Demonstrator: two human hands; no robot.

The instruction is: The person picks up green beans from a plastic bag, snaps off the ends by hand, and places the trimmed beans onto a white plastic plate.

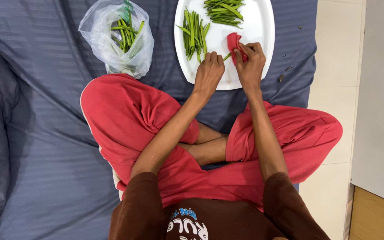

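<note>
A white oval tray (pixel 258 31) lies on the bed in front of my crossed legs. On it are two heaps of green beans, one at its left (pixel 193 33) and one at the top (pixel 224 11). My left hand (pixel 209 73) rests on the tray's near edge and pinches one end of a single green bean (pixel 226 56). My right hand (pixel 250 62) is closed around a red-handled tool (pixel 233 43) held against that bean.
A clear plastic bag (pixel 117 38) with more green beans stands on the blue-grey bedsheet (pixel 45 133) at the upper left. Small dark bits (pixel 281 78) lie on the sheet right of the tray. Tiled floor (pixel 338 89) and a wooden edge (pixel 374 218) are at the right.
</note>
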